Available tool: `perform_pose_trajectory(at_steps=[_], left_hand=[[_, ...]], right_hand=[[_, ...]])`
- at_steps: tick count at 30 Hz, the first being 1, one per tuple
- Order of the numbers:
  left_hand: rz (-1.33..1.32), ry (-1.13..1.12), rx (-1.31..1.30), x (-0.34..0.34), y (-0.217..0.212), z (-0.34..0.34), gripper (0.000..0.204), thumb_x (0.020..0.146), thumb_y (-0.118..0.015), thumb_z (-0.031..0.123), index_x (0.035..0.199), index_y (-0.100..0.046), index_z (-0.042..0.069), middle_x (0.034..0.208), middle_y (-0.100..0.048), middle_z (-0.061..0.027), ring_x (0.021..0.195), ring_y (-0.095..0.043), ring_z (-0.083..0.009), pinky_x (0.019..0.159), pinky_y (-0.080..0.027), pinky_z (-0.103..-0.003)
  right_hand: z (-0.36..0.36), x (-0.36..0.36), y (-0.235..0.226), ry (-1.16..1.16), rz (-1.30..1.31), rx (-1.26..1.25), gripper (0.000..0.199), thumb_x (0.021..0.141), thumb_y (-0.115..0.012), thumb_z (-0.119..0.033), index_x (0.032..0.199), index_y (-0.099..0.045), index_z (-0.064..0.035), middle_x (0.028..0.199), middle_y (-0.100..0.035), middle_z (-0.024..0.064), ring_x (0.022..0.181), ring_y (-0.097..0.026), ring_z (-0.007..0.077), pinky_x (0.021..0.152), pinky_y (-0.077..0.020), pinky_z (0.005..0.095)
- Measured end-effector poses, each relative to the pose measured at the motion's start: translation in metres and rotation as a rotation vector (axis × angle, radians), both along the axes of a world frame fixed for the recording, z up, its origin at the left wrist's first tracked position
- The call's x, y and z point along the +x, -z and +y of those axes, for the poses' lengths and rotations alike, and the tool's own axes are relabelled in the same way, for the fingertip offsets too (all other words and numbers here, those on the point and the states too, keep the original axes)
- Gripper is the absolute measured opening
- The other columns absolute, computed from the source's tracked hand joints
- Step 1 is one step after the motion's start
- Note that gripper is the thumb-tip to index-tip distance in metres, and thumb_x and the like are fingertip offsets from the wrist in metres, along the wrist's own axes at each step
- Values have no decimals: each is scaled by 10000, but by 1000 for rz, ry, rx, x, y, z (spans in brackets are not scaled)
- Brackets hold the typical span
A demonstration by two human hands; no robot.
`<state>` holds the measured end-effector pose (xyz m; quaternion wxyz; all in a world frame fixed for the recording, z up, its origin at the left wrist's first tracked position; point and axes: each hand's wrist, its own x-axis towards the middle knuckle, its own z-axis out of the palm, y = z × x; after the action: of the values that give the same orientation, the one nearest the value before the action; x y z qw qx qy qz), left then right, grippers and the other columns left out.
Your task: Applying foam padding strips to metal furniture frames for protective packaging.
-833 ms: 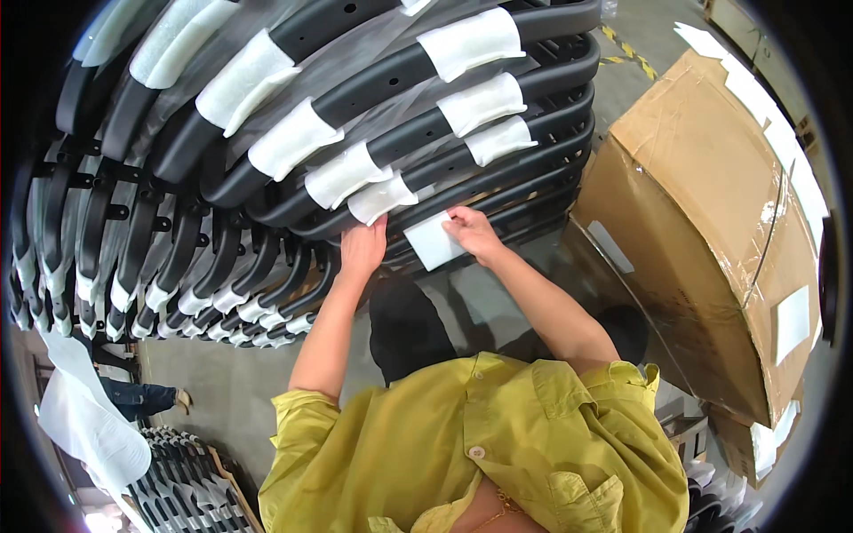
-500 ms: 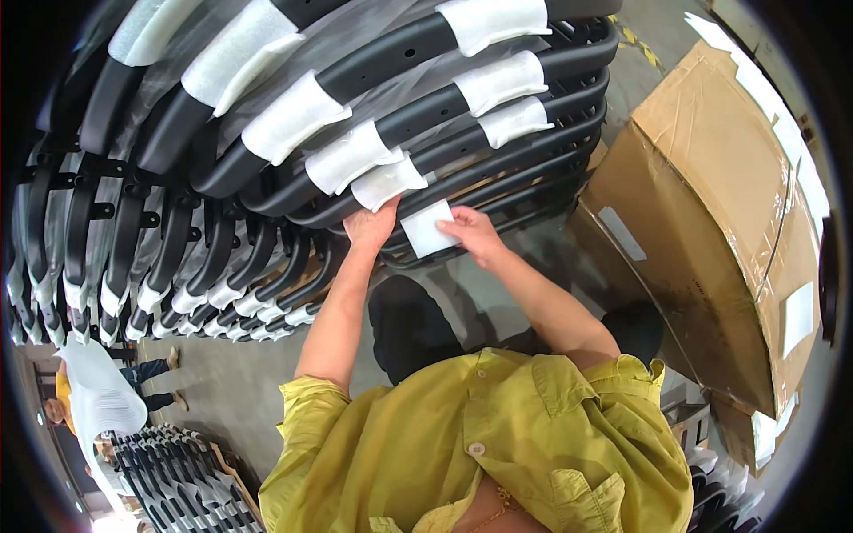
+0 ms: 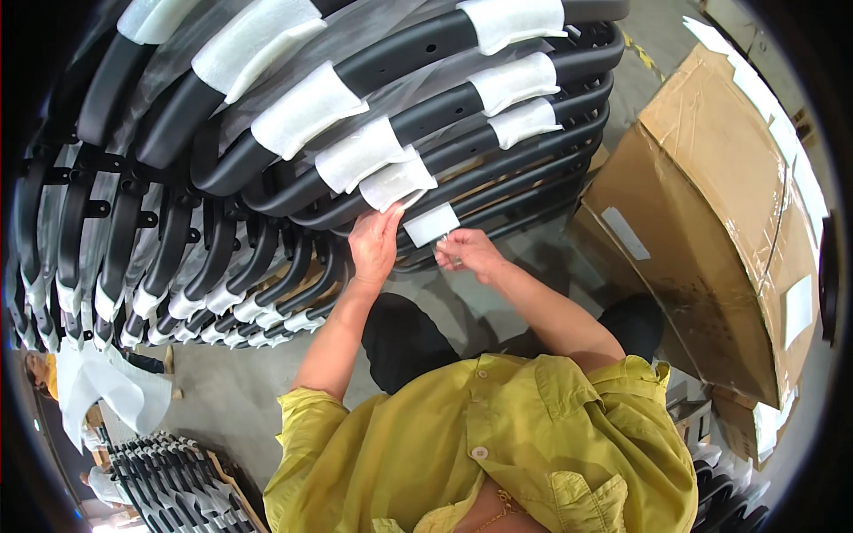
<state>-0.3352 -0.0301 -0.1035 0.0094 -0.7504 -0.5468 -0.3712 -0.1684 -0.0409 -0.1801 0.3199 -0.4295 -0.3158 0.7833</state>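
Curved black metal tubes [image 3: 409,62] lie stacked in front of me, several with white foam wraps [image 3: 308,108] around them. My left hand [image 3: 374,249] is at the lower edge of the nearest foam wrap [image 3: 396,180], its fingers together and closed on that edge. Just to the right, my right hand [image 3: 471,252] pinches the lower corner of a small white foam sheet [image 3: 430,224]. That sheet is held in front of the lower bare tubes, and its bottom corner is hidden by my fingers.
A large cardboard box [image 3: 684,231] stands on the right. More tube ends with brackets [image 3: 95,209] crowd the left. At lower left, a person in yellow [image 3: 51,375] is beside a large white sheet [image 3: 115,391], near another stack of black tubes [image 3: 178,475].
My left hand has come slightly down and right, showing more of its fingers. My right hand has shifted down to the sheet's lower corner. The co-worker's large white sheet has changed shape.
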Motion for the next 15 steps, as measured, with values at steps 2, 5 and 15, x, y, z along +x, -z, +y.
perform_pose_trajectory(at_steps=[2, 5, 15], left_hand=[[-55, 199, 157, 2, -9, -6, 105, 735, -605, 93, 835, -603, 61, 776, -616, -85, 711, -585, -253, 678, -453, -331], [123, 393, 162, 0, -18, -10, 150, 687, -622, 52, 829, -579, 33, 895, -602, -79, 838, -574, -249, 739, -451, -345], [384, 264, 196, 10, 16, 11, 328, 649, -618, 150, 958, -536, 73, 941, -533, -19, 865, -524, -194, 685, -412, -326]], right_hand=[[8, 2, -14, 18, 16, 48, 130, 801, -556, -148, 807, -558, -18, 747, -589, 56, 660, -564, 117, 586, -462, 237], [24, -4, -28, 40, 9, 137, 107, 805, -519, -111, 813, -553, -10, 711, -577, 56, 622, -553, 119, 565, -469, 239], [5, -14, -12, 122, 0, 205, 256, 821, -548, -237, 689, -537, -18, 587, -556, 48, 478, -517, 93, 437, -418, 208]])
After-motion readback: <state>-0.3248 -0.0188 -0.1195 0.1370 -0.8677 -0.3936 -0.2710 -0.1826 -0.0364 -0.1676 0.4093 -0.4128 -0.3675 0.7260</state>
